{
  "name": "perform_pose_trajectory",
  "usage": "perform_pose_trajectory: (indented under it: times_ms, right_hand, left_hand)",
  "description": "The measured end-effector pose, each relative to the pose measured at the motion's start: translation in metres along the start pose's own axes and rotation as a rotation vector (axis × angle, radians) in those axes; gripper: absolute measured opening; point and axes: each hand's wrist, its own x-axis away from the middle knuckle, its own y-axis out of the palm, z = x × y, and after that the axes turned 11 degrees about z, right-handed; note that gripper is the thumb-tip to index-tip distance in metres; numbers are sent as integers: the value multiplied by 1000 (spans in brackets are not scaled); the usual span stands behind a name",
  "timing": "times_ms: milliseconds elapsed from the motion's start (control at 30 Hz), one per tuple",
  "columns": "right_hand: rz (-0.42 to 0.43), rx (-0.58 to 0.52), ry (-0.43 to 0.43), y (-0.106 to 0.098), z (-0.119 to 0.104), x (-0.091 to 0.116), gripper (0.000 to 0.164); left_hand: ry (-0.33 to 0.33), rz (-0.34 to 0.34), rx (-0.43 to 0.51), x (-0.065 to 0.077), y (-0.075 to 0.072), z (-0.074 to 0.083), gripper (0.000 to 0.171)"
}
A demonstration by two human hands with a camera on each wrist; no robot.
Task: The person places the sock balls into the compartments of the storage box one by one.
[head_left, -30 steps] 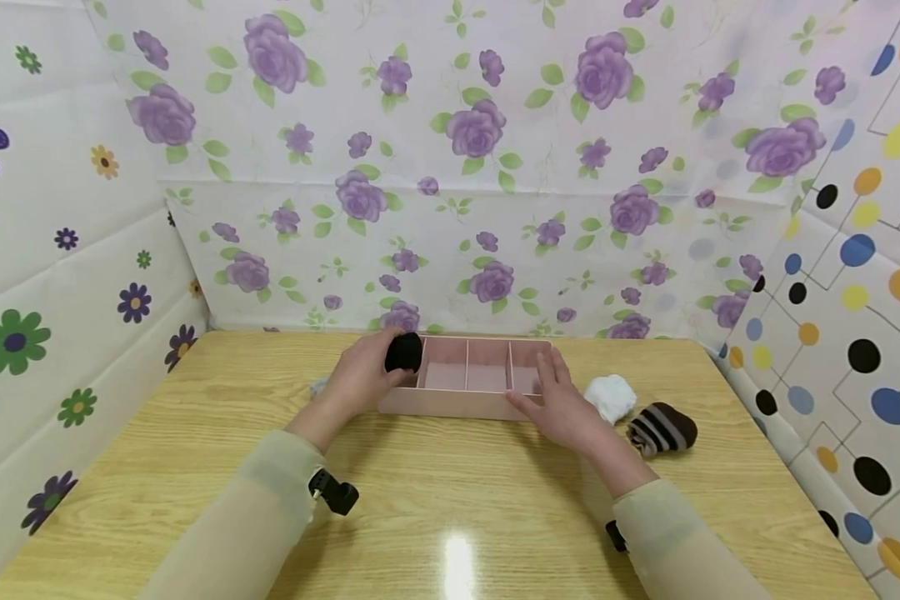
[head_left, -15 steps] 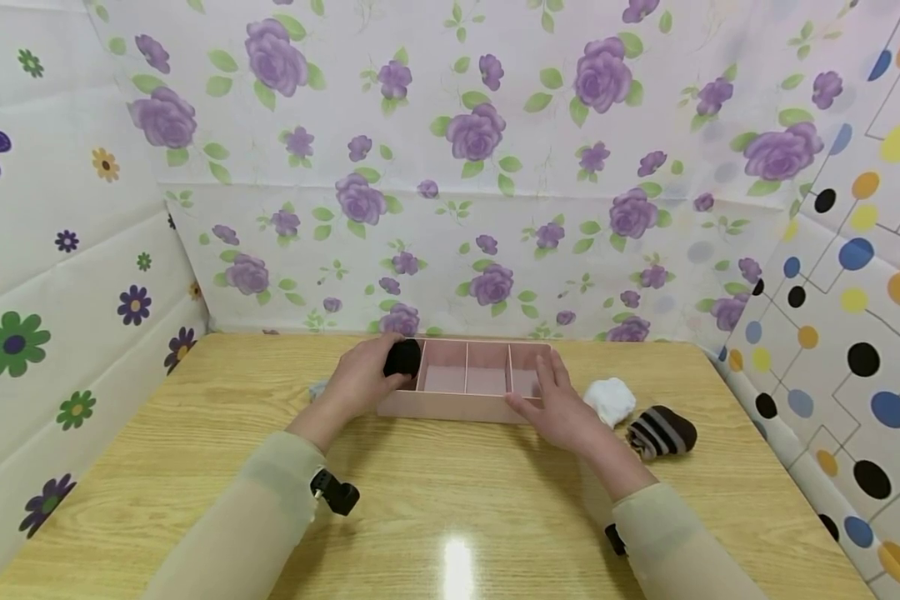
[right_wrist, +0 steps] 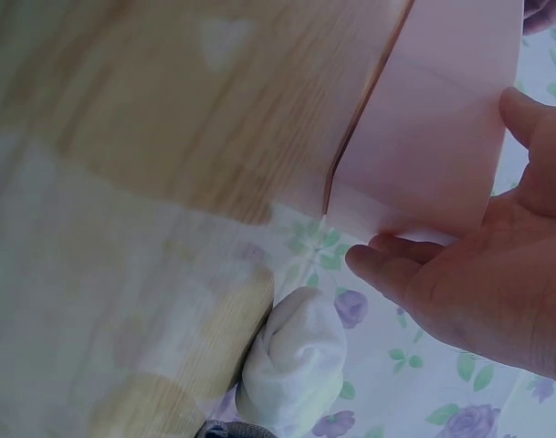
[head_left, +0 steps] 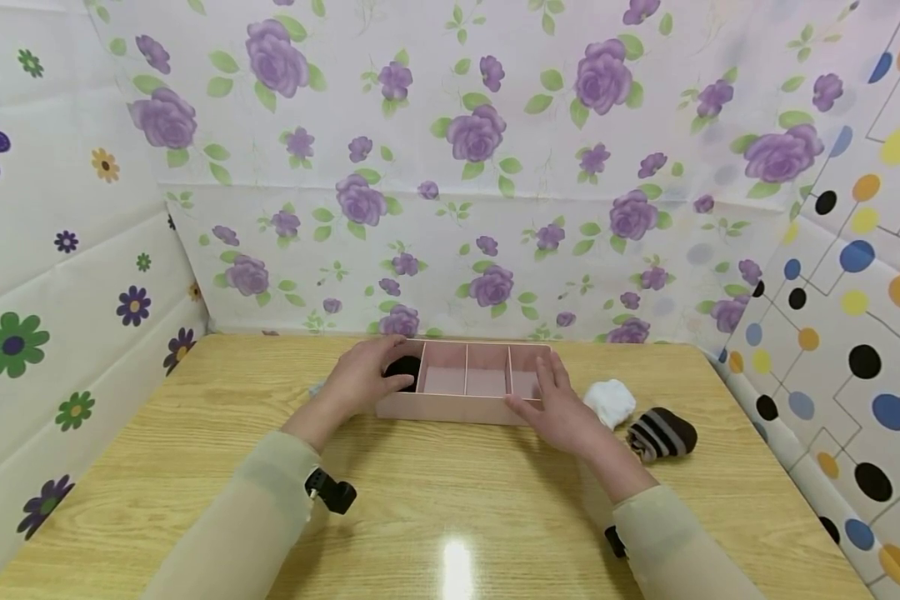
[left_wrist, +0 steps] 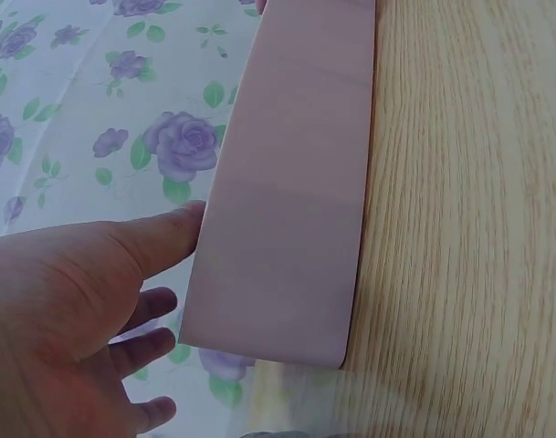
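Note:
A long pale pink box (head_left: 450,407) with several compartments stands across the back of the table. Low in its leftmost compartment is a dark, rounded bundle that looks like a rolled black sock (head_left: 405,368). My left hand (head_left: 360,379) arches over that end, fingers and thumb spread about the bundle; in the left wrist view the thumb meets the box's top edge. At the opposite end, my right hand (head_left: 562,408) rests its nearly straight fingers on the box, thumb at the front rim. Beside it lie a rolled white sock (head_left: 610,403) and a striped brown sock (head_left: 663,434).
Part of a grey bundle (head_left: 316,388) shows behind the left wrist. Floral sheeting (head_left: 450,208) rises behind the table's back edge, with patterned sheets at both sides. Bare wood (head_left: 435,483) lies in front of the box.
The black sock has sunk lower into the leftmost compartment, and the left fingers have spread a little from it. The right hand and the box have stayed in place.

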Motion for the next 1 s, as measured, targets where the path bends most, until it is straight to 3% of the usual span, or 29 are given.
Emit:
perform_pose_trajectory:
  times_ms: [167,433,733,1000]
  right_hand:
    - [-3,-6,-3,-1,0,0,105]
    - [-10,-14,-6,-1,0,0,105]
    - [-10,-14,-8,1,1,-1,107]
    - [-1,-5,-8,3,5,-3,108]
  left_hand:
    - [4,20,4,5,-6,2,73]
    - [-48,46,23,16,-16,-4,89]
    - [-68,63,7,35,-26,-23,96]
    - [-68,76,-21,51,-36,-39,91]
